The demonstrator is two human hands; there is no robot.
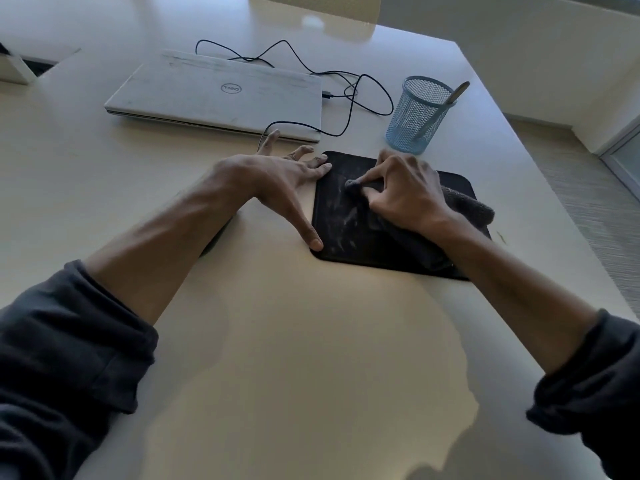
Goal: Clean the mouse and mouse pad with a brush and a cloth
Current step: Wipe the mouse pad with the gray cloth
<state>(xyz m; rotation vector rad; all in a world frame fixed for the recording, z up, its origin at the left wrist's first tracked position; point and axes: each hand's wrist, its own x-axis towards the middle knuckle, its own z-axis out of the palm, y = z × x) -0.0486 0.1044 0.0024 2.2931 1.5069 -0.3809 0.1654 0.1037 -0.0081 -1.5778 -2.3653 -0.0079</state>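
A black mouse pad [341, 233] with pale dusty smears lies on the table right of centre. My right hand [403, 192] grips a dark grey cloth [471, 211] and presses it onto the pad's middle. My left hand [277, 178] is spread flat, its fingertips and thumb holding down the pad's left edge. A dark shape [216, 239], perhaps the mouse, peeks out from under my left forearm; most of it is hidden. The brush handle [455, 95] sticks out of the blue mesh cup [417, 116].
A closed white laptop [221, 95] lies behind my left hand, with a black cable [349, 98] looping from its right side across the table. The mesh cup stands just behind the pad. The table's right edge [540, 168] runs close to the pad.
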